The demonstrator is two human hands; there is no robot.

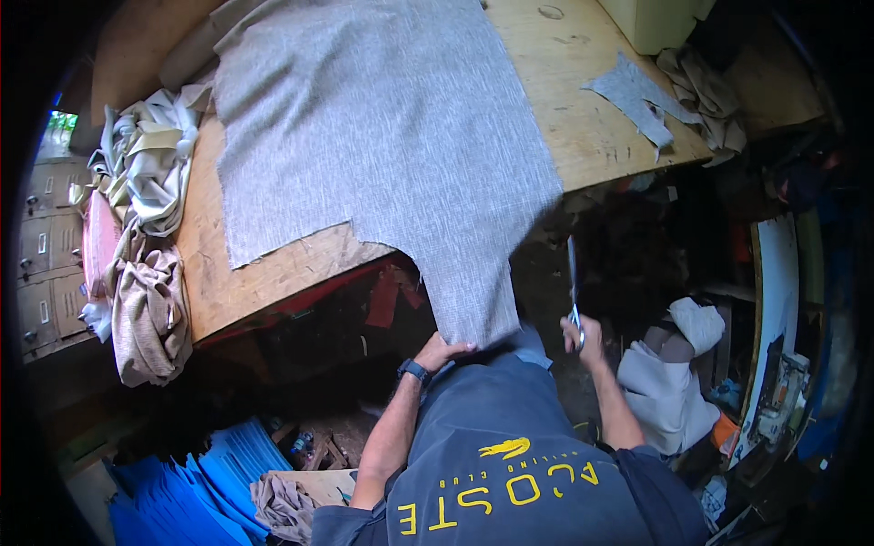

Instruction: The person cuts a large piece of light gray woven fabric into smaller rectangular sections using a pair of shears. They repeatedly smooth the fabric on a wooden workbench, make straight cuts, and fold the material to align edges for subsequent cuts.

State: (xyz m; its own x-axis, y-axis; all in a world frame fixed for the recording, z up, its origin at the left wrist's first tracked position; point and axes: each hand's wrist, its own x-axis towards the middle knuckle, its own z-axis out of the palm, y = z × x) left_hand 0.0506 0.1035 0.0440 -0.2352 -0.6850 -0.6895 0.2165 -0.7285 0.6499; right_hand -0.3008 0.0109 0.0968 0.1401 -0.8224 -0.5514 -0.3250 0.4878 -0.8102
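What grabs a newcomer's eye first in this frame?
The big grey woven fabric sheet spread over the wooden worktable, one strip hanging off the near edge. The left hand grips the bottom of that strip, while the right hand holds scissors pointing up beside it. After that, the stack of blue sheets at lower left.

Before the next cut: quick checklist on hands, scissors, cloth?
1. Left hand grips the hanging end of the grey cloth: ok.
2. Right hand holds the scissors, blades pointing up: ok.
3. Blades at the cloth edge: not ok, they stand apart to its right.
4. Blades open or closed: cannot tell.
5. Cloth lies flat on the wooden table: ok.
6. Left fingers away from the blades: ok.
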